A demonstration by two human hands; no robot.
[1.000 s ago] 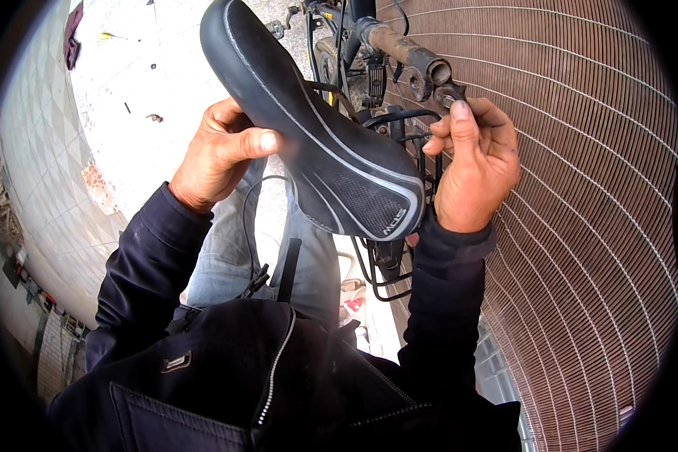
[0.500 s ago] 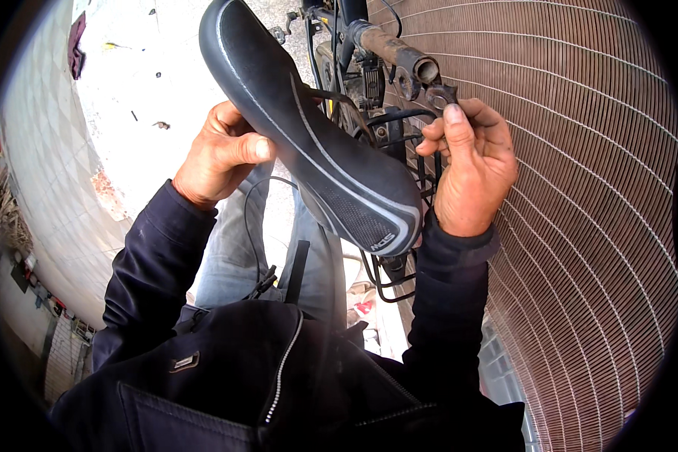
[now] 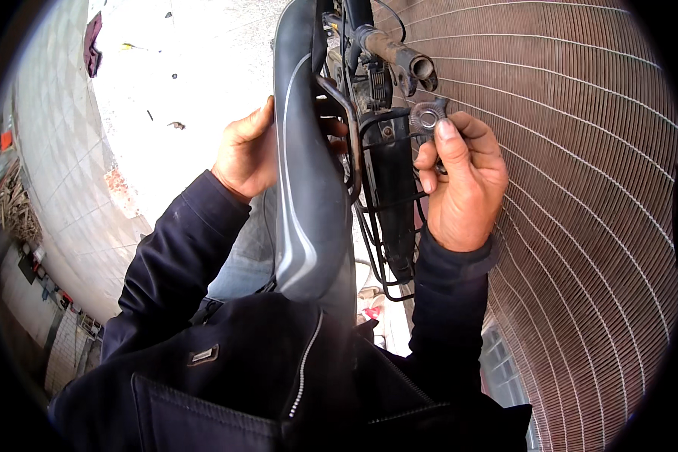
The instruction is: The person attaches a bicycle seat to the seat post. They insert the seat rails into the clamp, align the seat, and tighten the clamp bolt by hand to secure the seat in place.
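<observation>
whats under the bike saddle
The saddle is tipped on its side, baring a curved metal rail beneath it. The left hand grips its far side. The right hand holds a round serrated washer. The clamp is hidden.

Left hand (image 3: 247, 154) grips the black saddle (image 3: 309, 173) from its left side, fingers hidden behind it. The saddle stands on edge, nose pointing away, its grey stripe facing the camera and its rails (image 3: 346, 128) exposed on the right. Right hand (image 3: 463, 181) pinches a round ridged washer (image 3: 429, 117) between thumb and forefinger, just below the open end of a rusty tube (image 3: 395, 54). A black wire rack (image 3: 388, 218) runs beneath, between the two hands. Both forearms wear dark sleeves. A ribbed brown shutter (image 3: 580, 188) fills the right. Pale pavement (image 3: 181, 83) lies at upper left.
</observation>
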